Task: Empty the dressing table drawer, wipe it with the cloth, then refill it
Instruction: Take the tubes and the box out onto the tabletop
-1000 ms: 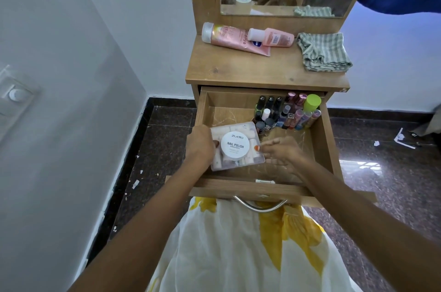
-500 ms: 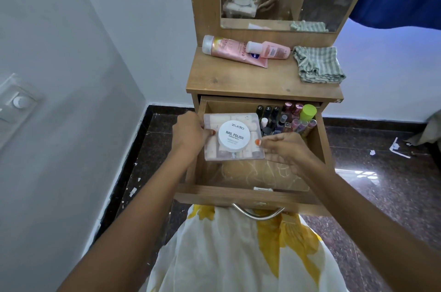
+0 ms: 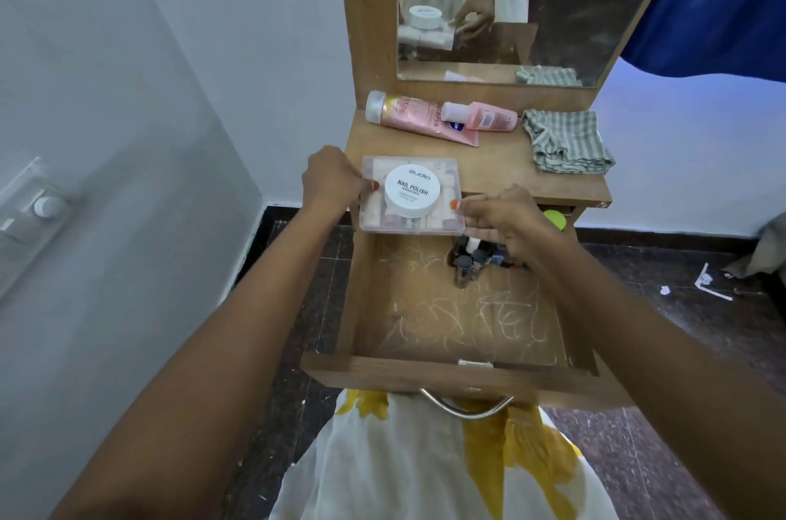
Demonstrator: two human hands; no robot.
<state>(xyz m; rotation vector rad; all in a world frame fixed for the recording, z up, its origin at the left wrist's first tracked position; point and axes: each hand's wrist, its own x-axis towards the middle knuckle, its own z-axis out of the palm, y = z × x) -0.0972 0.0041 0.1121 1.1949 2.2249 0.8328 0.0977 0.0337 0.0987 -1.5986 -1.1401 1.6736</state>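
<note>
A clear plastic box [image 3: 451, 175] with a white round nail polish remover tub [image 3: 412, 190] on its lid hangs above the front edge of the dressing table top [image 3: 493, 162]. My left hand [image 3: 331, 181] grips its left side and my right hand [image 3: 504, 217] pinches its right front corner. Below them the wooden drawer [image 3: 451, 373] stands pulled out, its scratched floor mostly bare. Several small nail polish bottles [image 3: 470, 256] and a green-capped bottle [image 3: 555, 218] stand at its back right, partly hidden by my right hand. A striped green cloth [image 3: 565, 141] lies on the top's right side.
A pink tube [image 3: 417, 117] and a pink bottle [image 3: 480, 117] lie at the back of the table top under the mirror [image 3: 553, 9]. A white wall [image 3: 127, 179] is close on the left. Paper scraps [image 3: 710, 281] lie on the dark floor to the right.
Both hands have lifted the clear box with the tub out of the drawer and carried it up and back, to the level of the table top's front edge.
</note>
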